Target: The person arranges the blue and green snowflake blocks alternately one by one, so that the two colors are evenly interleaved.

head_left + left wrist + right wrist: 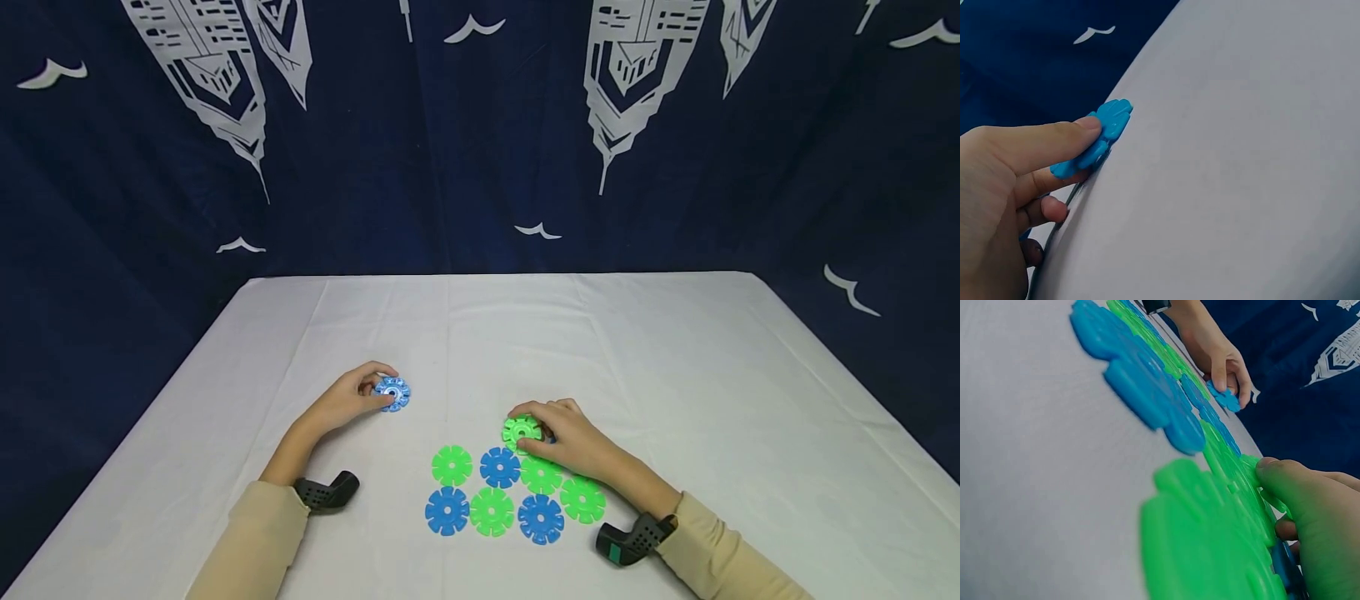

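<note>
Nearest, at the beige sleeves (251, 546): black wrist cameras (339, 492), with a green patch on the right one. Then, lying flat on the white surface (360, 554), a front row of notched discs (491, 512) in blue, green, blue; just behind, green, blue, green, plus another green at the right end. At the back of this cluster, pinched between thumb and fingers of the right grip (566, 437): a green disc (520, 432). Mostly covered from the head, but plainer from the right wrist: a darker blue piece (1288, 569) beneath that grip. Farther back, left, pinched in the left grip (358, 396): a blue disc (393, 393), near face-on from the head, tilted and thin from the left wrist. Farthest: navy cloth (450, 167) with white birds and towers.
</note>
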Demonstrator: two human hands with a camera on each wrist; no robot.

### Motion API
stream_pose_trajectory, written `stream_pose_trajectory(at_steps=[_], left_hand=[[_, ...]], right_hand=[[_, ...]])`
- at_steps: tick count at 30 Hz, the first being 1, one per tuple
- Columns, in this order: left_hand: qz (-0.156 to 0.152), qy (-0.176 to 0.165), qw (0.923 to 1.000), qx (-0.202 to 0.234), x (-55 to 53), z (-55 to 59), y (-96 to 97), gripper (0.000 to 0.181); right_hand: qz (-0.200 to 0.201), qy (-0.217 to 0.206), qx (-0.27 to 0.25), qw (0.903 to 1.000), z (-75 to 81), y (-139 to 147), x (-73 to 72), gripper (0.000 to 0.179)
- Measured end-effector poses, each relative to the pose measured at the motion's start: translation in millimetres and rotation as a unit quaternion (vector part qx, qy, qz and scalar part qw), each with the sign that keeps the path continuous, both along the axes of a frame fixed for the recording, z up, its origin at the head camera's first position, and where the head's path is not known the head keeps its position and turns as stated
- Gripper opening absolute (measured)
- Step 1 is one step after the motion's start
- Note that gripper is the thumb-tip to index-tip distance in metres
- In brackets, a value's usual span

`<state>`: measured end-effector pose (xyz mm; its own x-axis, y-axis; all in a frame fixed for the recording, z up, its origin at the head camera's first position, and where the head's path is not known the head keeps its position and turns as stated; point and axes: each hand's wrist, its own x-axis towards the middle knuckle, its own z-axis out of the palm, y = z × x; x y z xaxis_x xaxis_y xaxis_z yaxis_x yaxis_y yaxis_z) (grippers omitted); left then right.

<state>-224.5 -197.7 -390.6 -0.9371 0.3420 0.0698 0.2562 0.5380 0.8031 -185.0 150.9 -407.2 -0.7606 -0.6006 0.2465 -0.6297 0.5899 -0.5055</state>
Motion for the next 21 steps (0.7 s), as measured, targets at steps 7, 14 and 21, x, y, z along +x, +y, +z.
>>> stream_pose_trajectory(at_steps=[7,14,21], left_hand=[[0.027,0.036,0.9985,-0.032,-4.4,-12.5,-5.3,0.032],[0.054,0.078,0.9898,-0.106,-0.9,-15.9,0.6,0.027],[0.054,0.088,0.9872,-0.122,-1.5,-15.7,0.3,0.028]], right_hand=[[-0.001,-0.002,-0.002,1.0,-0.2,0.6,0.3,0.035],[0.001,-0.008,-0.012,0.9999,-0.8,1.1,0.6,0.036],[0.0,-0.057,-0.06,0.9965,0.5,-2.8,-0.5,0.034]])
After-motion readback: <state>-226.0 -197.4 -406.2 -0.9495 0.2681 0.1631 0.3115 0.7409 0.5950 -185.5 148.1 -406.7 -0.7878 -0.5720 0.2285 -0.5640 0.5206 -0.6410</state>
